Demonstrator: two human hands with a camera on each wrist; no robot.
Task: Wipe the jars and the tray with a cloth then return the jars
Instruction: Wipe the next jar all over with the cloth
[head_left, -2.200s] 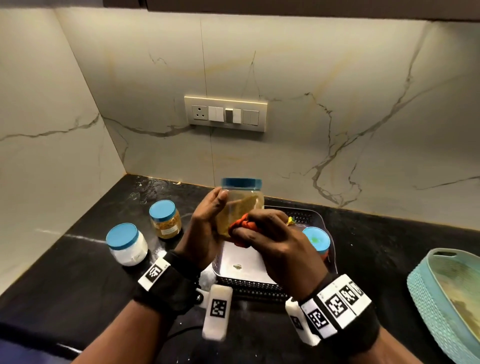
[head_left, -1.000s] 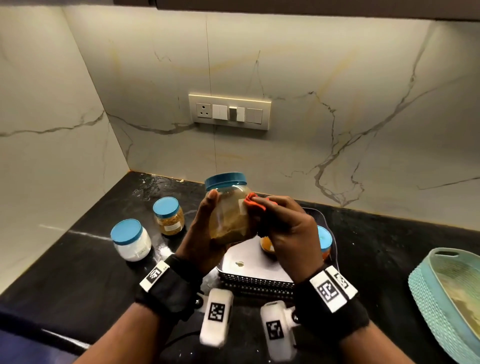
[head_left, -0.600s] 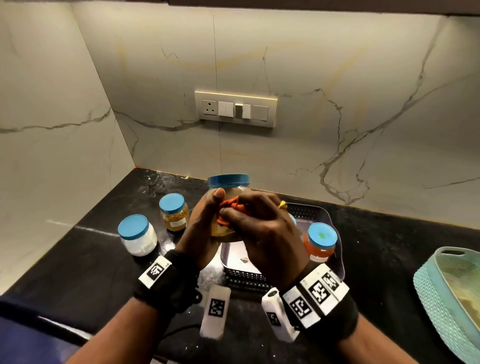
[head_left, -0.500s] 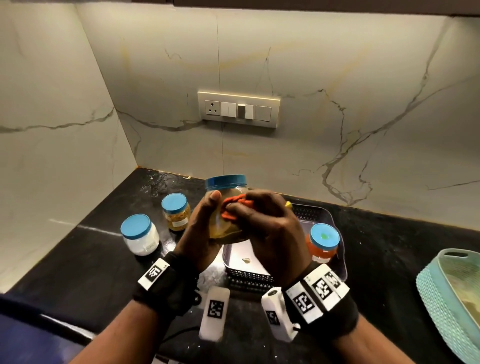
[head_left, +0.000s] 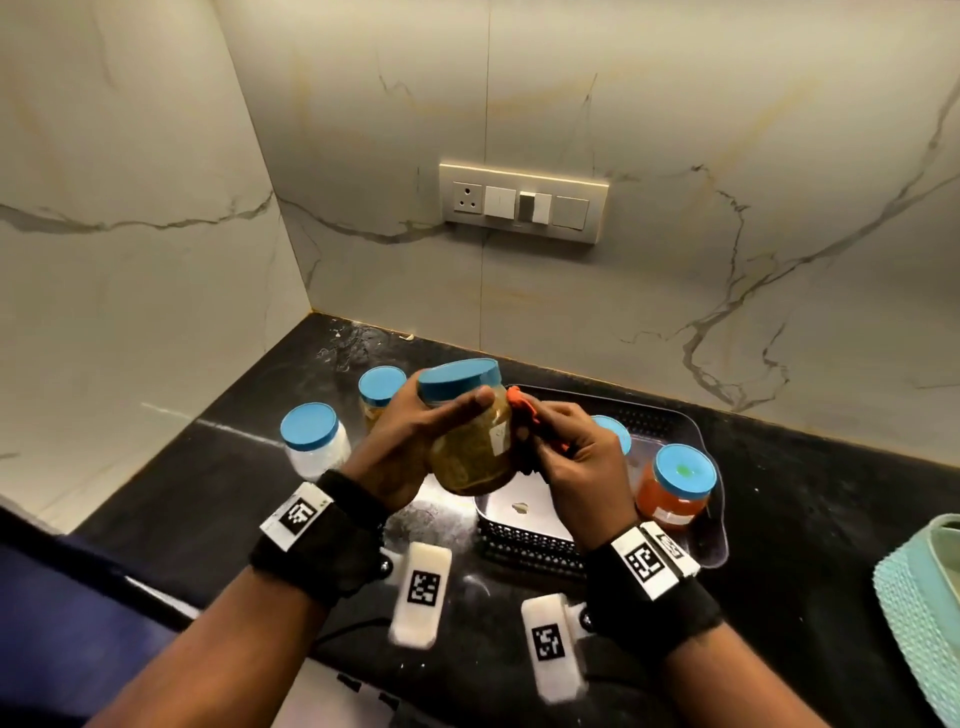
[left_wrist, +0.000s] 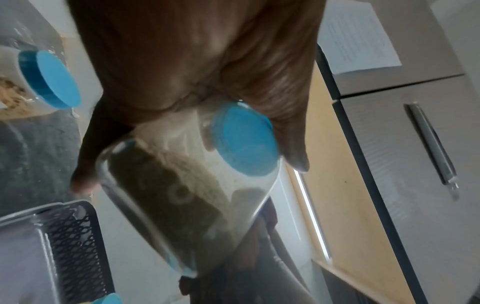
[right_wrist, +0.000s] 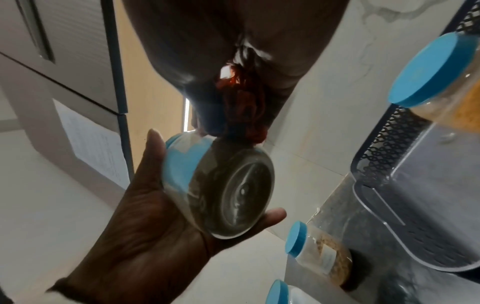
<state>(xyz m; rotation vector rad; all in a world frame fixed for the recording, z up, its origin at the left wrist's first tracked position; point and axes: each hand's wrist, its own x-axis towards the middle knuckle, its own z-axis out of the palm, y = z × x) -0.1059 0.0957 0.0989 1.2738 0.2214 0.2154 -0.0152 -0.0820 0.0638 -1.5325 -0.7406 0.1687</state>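
Note:
My left hand (head_left: 415, 441) grips a clear jar (head_left: 475, 447) of yellow-brown powder with a blue lid, tilted, above the left end of the dark mesh tray (head_left: 670, 415). From below, the jar (right_wrist: 228, 189) lies in that palm. My right hand (head_left: 571, 457) pinches a bunched orange cloth (head_left: 522, 410) against the jar's right shoulder. An orange-filled jar (head_left: 675, 493) stands in the tray, and another blue lid (head_left: 618, 431) shows behind my right hand. A white jar (head_left: 314, 441) and a small yellow jar (head_left: 379, 389) stand on the counter to the left.
The black counter (head_left: 805, 493) ends in a marble corner at left and back. A switch plate (head_left: 522, 202) is on the back wall. A teal woven basket (head_left: 919, 613) sits at the far right edge.
The jar has tipped over to a slant in my left hand. My right hand has slid the cloth from the jar's front round to its right side.

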